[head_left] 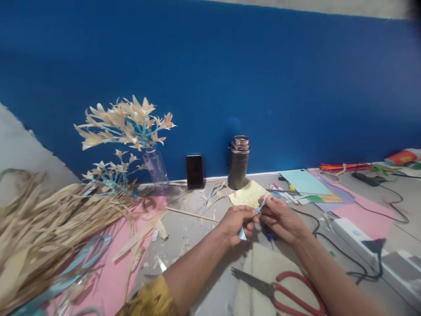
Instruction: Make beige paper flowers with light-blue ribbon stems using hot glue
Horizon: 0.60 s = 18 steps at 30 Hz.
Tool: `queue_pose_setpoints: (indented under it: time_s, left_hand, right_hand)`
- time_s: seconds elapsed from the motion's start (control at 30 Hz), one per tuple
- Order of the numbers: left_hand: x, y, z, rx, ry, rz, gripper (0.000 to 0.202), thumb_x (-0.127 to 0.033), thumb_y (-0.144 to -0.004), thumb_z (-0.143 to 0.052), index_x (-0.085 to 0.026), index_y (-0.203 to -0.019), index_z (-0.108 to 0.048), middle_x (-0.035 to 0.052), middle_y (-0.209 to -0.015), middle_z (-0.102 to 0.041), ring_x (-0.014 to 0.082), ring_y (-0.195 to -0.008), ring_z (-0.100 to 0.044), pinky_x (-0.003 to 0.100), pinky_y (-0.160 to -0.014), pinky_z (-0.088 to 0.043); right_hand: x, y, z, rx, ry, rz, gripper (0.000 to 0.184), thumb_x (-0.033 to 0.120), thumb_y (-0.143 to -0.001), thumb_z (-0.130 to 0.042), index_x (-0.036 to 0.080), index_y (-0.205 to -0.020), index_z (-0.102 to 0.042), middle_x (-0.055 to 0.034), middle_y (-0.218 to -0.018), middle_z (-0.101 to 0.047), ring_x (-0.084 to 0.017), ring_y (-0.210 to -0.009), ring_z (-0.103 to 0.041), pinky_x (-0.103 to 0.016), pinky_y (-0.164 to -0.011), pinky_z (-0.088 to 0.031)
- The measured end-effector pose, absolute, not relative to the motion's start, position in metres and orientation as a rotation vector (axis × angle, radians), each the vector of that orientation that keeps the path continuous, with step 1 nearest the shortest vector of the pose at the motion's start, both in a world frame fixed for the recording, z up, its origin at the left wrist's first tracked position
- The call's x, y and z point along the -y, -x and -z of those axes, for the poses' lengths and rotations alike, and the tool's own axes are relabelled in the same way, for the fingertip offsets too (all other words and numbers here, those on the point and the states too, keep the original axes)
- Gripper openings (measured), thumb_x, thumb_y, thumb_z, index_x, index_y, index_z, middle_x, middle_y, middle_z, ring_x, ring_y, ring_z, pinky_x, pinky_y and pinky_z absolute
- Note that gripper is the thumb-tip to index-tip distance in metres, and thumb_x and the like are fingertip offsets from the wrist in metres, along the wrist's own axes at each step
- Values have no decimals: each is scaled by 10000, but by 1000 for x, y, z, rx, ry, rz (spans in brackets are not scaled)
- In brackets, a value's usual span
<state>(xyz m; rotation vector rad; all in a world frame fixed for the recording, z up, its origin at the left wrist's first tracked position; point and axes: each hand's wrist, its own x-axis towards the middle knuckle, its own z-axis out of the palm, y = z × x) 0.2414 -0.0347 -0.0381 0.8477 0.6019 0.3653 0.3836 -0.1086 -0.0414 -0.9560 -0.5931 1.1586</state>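
Note:
Both hands meet over the middle of the table with a light blue paper strip (242,234) between them. My left hand (238,224) pinches the strip, whose loose end hangs below the fingers. Fingers of my right hand (279,219) close on the upper part of the same blue piece, close to the left fingertips. What lies inside the pinch is too small to make out. Scissors with red handles (274,289) rest on a pale cloth (259,263) below the hands. Behind them lies a yellow paper sheet (248,194).
Dried husks (59,219) pile up at left, beside a clear vase (156,171) of cream flowers (131,120). A phone (194,172) and an uncapped flask (238,162) stand by the blue wall. Cables and a power strip (355,239) lie at right, near coloured paper (307,181).

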Motion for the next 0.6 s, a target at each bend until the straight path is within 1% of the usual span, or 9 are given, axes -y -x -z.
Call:
queue_pose_setpoints:
  time_s: [0.07,0.17,0.23,0.3,0.33,0.4,0.47,0.5,0.6]
  left_hand:
    - [34,-241,37,-590,-900,-412,222,-258,-625,-742,-152,-697,-560,-28,-574,-553,29,-384,-329,170,-378,-217]
    - [34,-242,37,-658,-1108,-611,168,-285,-720,-652,-174,-669,-536,-44,-541,-500,54,-399,-315,203,-410,-246]
    - [34,-242,37,-737,-1313,-730,113,-226,-754,-586,-183,-667,-529,-29,-559,-513,86,-449,-371,227,-463,-288]
    - [34,-240,36,-809,-1570,-858,108,-168,-778,-537,-191,-673,-526,-5,-618,-551,123,-556,-458,249,-557,-337]
    - [34,-238,36,-835,-1706,-919,118,-154,-799,-517,-195,-689,-530,5,-658,-571,141,-620,-491,260,-609,-351]
    - [34,-235,37,-862,-1949,-1006,132,-155,-851,-479,-208,-750,-545,20,-748,-602,171,-721,-524,281,-678,-351]
    - [36,-233,39,-890,-2132,-1007,142,-172,-894,-450,-218,-814,-557,35,-818,-619,188,-747,-530,293,-685,-338]
    - [37,-232,40,-904,-2202,-988,147,-180,-909,-442,-219,-835,-563,45,-841,-624,193,-749,-532,296,-680,-332]
    - [38,-231,43,-933,-2317,-927,171,-201,-934,-423,-213,-856,-575,68,-859,-626,199,-727,-529,299,-655,-314]
  right_hand:
    - [109,-384,39,607,941,-1161,320,410,-684,-851,183,-783,-648,31,-703,-493,-55,-515,-296,-166,-393,-224]
    - [109,-386,35,626,978,-1065,332,422,-681,-838,202,-878,-687,9,-764,-553,-65,-516,-322,-181,-391,-212]
    - [110,-389,33,615,1104,-844,352,419,-676,-835,205,-924,-705,24,-689,-535,-74,-497,-316,-198,-397,-215]
    - [113,-393,32,646,1266,-533,302,425,-703,-811,201,-882,-715,25,-622,-526,-103,-501,-364,-229,-429,-289]
    - [115,-394,30,694,1333,-377,268,435,-737,-781,205,-860,-715,8,-632,-557,-131,-536,-429,-255,-474,-354]
    - [118,-393,27,866,1427,-106,220,438,-831,-682,221,-854,-713,-42,-748,-649,-207,-698,-565,-330,-647,-463]
    - [120,-388,23,1086,1483,113,204,409,-881,-612,236,-911,-716,-69,-851,-673,-256,-861,-609,-395,-816,-474]
    - [120,-385,22,1189,1516,209,206,394,-880,-610,239,-961,-718,-76,-878,-665,-267,-899,-610,-415,-865,-464]
    - [118,-380,25,1410,1626,396,231,341,-859,-645,248,-1055,-723,-77,-892,-613,-263,-880,-603,-419,-873,-468]
